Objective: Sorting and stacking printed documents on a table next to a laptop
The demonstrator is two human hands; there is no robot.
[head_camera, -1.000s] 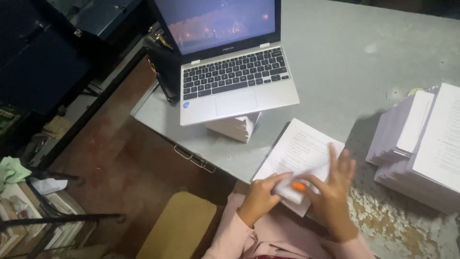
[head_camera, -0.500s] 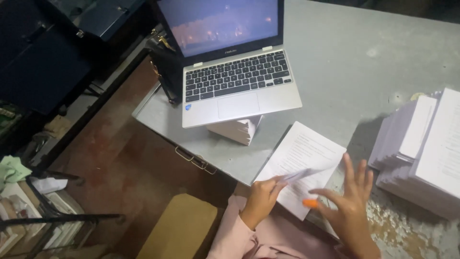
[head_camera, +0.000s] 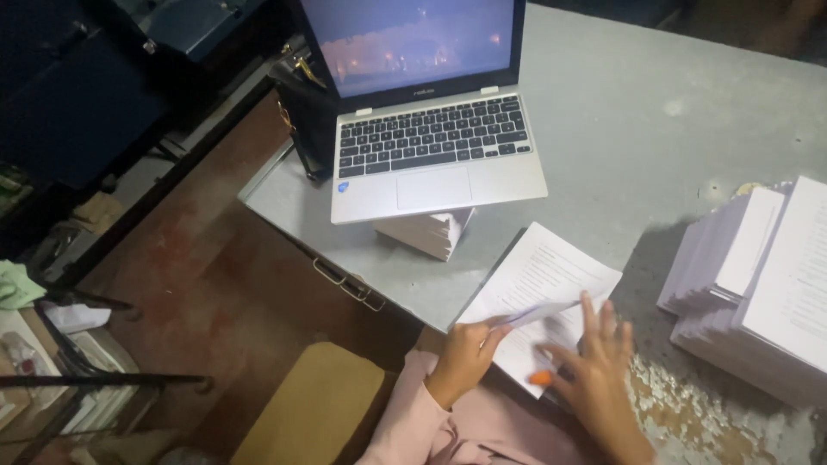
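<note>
While the left hand pinches a thin paper sheet, right hand fingers spread flat.

An open laptop stands at the far edge of the grey desk, its front propped on a small stack of white paper. Its rectangular screen glows with a dim blue-violet scene dotted with orange lights. A small blue sticker sits left of the touchpad.
</note>
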